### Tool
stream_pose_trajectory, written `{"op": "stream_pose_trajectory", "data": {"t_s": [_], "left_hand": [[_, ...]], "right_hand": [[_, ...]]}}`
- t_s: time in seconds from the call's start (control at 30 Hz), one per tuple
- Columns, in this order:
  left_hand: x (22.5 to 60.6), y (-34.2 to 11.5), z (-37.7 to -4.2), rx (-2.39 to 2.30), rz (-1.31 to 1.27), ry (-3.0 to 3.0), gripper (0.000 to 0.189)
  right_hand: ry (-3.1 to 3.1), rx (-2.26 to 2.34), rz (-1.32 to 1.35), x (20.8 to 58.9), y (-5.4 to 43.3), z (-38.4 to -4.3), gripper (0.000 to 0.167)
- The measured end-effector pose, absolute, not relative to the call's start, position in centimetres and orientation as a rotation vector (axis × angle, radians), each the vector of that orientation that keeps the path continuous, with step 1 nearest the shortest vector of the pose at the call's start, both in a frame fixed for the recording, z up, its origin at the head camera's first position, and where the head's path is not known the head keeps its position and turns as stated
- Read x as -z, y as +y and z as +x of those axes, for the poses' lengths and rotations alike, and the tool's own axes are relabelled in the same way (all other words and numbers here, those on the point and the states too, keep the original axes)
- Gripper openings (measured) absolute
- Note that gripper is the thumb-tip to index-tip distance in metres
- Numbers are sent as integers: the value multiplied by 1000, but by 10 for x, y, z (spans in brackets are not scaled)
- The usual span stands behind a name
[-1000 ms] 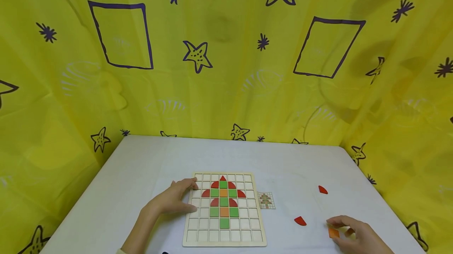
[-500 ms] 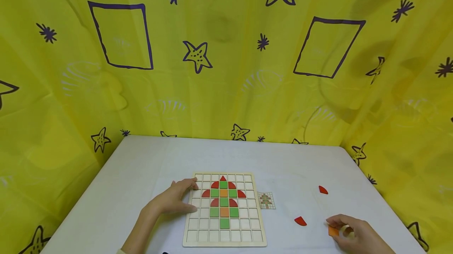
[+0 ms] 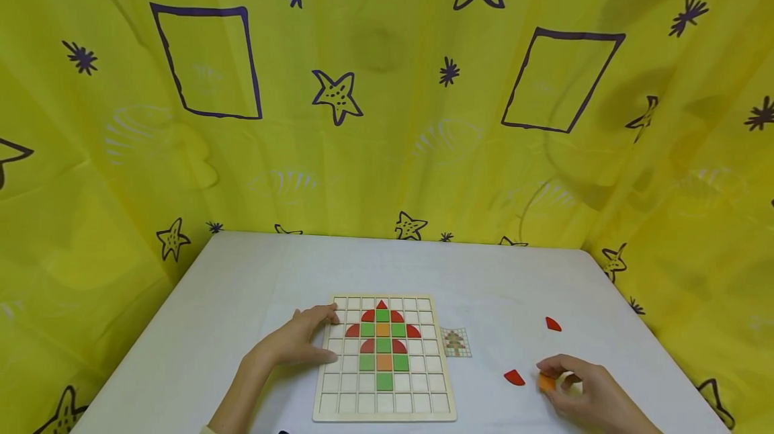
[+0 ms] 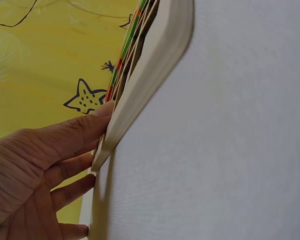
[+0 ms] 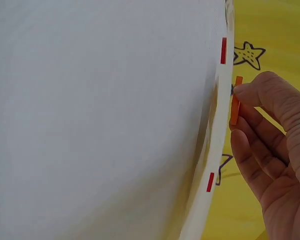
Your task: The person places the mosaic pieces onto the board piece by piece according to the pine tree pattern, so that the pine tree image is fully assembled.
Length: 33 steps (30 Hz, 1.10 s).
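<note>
My left hand [image 3: 295, 340] lies at the left edge of a pale wooden grid board [image 3: 434, 383], thumb and fingers spread along its rim. In the left wrist view, the thumb tip [image 4: 106, 108] touches the board's edge. Several green squares, two orange squares and red curved pieces sit in the grid, topped by a small red triangle [image 3: 381, 305]; together they form a tree shape. Over at the right, my right hand [image 3: 582, 387] pinches an orange square tile [image 3: 547, 383] between thumb and fingers. The right wrist view shows that tile [image 5: 236, 102] edge-on, raised off the tabletop.
Two loose red quarter-round pieces lie on the white table [image 3: 290, 263]: one [image 3: 514, 377] just left of the right hand, the other [image 3: 553, 324] farther back. A small pattern card [image 3: 457, 343] lies against the board's right side. Yellow printed curtains [image 3: 387, 152] enclose the table.
My right hand has lifted the orange tile and brought it leftward, closer to the nearer red piece. The left hand and the board have stayed put.
</note>
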<state>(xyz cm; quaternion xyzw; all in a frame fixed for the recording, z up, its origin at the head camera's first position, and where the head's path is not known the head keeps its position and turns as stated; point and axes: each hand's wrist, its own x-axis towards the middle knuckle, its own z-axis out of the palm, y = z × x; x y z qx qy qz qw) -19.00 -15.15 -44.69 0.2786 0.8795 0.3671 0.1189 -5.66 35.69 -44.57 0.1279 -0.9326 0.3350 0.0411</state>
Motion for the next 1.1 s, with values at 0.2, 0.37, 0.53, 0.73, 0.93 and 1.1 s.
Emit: {"op": "stream_pose_trajectory", "data": {"t_s": [0.2,0.37,0.53,0.73,0.93,1.1], "left_hand": [[448,-151,-191,-1063,801,2573,49],[448,-151,-190,-1067,795,2578,49],[447,-151,-190,-1067,796,2580,48],[447,-150,-189,-1070,777,2577,47],[448,-149,-191,-1063,763,2580,47],[448,-149,-191,-1059,767,2588,47]], "right_hand": [[-2646,-1033,708,449,341,-69,34],[-2634,-1055,810,447,325,-79,35],[-2671,-1083,845,444,307,-86,36],[-2618,-1093,958,444,282,-92,39],[-2566,-1101,1073,442,259,-98,40],[-2566,-1088,1116,440,242,-101,38]]}}
